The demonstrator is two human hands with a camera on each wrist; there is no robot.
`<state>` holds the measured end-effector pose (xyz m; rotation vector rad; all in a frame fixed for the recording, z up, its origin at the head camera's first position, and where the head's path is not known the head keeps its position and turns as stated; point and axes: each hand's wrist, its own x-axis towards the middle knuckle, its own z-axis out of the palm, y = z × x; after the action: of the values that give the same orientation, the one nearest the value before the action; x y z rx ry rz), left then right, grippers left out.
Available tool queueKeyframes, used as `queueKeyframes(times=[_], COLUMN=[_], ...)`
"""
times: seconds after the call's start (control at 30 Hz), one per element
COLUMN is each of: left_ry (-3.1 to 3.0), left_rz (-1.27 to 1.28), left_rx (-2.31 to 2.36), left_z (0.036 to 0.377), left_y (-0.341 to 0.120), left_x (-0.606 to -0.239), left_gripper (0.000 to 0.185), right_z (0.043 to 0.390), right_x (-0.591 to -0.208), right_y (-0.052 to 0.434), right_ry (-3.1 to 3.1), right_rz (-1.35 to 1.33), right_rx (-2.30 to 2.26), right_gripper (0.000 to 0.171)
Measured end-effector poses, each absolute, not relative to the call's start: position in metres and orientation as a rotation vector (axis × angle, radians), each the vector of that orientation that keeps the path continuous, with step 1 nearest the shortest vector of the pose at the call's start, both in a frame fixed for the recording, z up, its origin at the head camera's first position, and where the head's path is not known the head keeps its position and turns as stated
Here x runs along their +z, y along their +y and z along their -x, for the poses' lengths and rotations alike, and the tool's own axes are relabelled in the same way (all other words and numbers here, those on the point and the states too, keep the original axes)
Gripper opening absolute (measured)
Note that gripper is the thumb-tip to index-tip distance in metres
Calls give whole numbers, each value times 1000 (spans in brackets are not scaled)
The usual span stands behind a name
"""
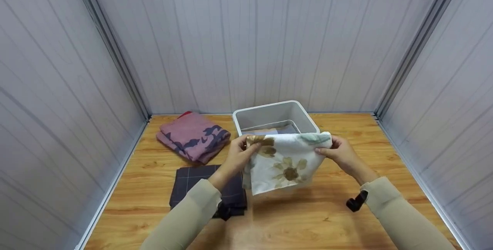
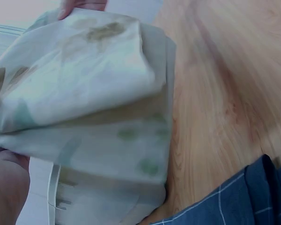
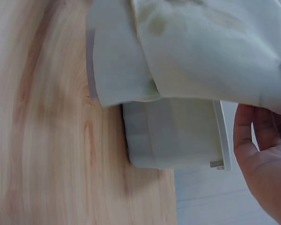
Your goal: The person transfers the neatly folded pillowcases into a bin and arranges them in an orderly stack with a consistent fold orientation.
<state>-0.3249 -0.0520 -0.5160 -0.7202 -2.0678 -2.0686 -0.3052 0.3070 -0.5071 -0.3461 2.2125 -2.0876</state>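
The left hand (image 1: 238, 155) and right hand (image 1: 342, 155) pinched the floral cloth (image 1: 289, 167) at nine and three o'clock along its upper edge, apparently so its layers hung straight; the white bin (image 1: 265, 117) stood at its twelve. The left wrist view showed a green-spotted lower layer (image 2: 103, 150) hidden from the head view, which alone revealed fabric (image 1: 288, 129) inside the bin.

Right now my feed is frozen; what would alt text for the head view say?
Left hand and right hand hold up a white floral cloth near its top corners, before a white bin containing what looks like fabric. To the left, on wood-grain surface, lie a pink patterned cloth and a dark checked cloth.
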Motion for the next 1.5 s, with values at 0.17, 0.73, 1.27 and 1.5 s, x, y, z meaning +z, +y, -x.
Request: queueKeyframes(times=[0.17, 0.73, 1.27, 1.5], left_ry=[-2077, -2116, -2313, -2332], left_rz=[668, 556, 390, 373], left_rx=[-2083, -2305, -2434, -2615], left_z=[326, 328, 323, 322], left_y=[-51, -59, -62, -62], left_x=[-513, -523, -528, -525], left_gripper=[19, 21, 27, 29], right_z=[304, 300, 302, 300], right_x=[-510, -506, -508, -504], right_y=[308, 302, 295, 296], right_ry=[2243, 2173, 2112, 2023], right_rz=[403, 411, 214, 181], right_rx=[-2034, -2031, -1898, -1753], right_gripper=[29, 23, 28, 37])
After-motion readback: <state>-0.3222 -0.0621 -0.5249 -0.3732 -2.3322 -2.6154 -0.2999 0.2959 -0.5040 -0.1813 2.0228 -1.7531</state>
